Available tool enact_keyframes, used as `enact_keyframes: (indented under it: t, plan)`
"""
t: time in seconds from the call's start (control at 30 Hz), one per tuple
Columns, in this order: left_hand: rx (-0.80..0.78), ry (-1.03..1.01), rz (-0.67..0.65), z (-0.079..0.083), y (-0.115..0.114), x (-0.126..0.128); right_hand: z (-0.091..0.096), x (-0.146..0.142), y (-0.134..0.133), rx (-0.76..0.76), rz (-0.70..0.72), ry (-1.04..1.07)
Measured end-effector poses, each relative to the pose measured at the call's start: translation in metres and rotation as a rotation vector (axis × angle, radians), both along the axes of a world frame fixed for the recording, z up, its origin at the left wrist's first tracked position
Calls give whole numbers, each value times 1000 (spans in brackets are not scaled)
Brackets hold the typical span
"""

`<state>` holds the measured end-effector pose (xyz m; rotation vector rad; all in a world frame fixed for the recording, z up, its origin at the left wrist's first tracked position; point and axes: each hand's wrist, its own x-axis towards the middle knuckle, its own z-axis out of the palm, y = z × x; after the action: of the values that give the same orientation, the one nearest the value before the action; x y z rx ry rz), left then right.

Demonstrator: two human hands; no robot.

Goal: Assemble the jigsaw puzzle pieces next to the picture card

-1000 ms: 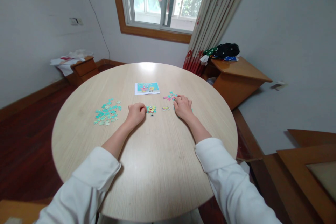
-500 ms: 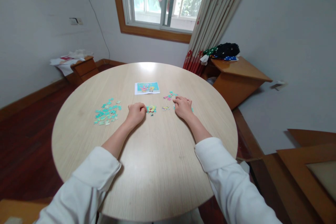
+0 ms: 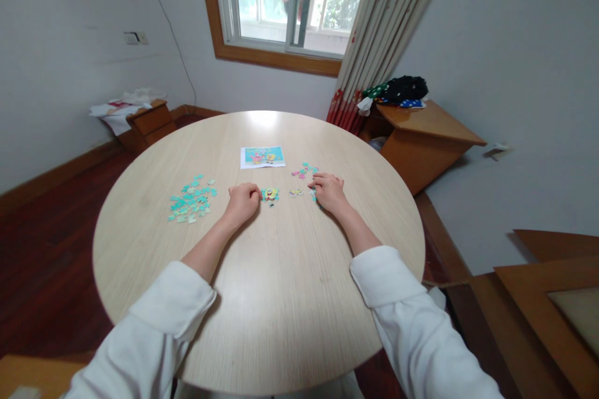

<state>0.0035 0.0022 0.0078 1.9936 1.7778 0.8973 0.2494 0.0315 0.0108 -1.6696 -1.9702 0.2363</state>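
Note:
My left hand (image 3: 244, 199) rests curled on the table, its fingertips at the left edge of a small joined patch of jigsaw puzzle (image 3: 270, 194) with a yellow cartoon face. What its fingers hold, if anything, is hidden. My right hand (image 3: 328, 191) hovers low with fingers stretched over turquoise puzzle pieces (image 3: 312, 194), partly covering them. Between the hands lie a few yellowish joined pieces (image 3: 296, 192). Just beyond my right hand are loose pink and turquoise pieces (image 3: 303, 169).
A heap of turquoise puzzle pieces (image 3: 191, 201) lies on the left of the round wooden table (image 3: 281, 312). Farther back is a printed picture card (image 3: 262, 157). A wooden cabinet (image 3: 430, 124) with cloths on top stands beyond the table at right.
My right hand has shifted slightly right and its fingers have moved over the turquoise pieces, uncovering some on its left side. The left hand has stayed in place.

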Motion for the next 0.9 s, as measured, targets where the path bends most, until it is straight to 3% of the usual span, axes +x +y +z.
enact_keyframes:
  t: [0.33,0.67,0.9]
  plan:
    - [-1,1,-7,0,-1,-2,3,29,5,-18,-10,68]
    - [-1,-22,-2,0,-1,-1,7,31,1,-130,19,10]
    - [-10,-26,-3,2,-2,0,6,29,1,-119,-6,26]
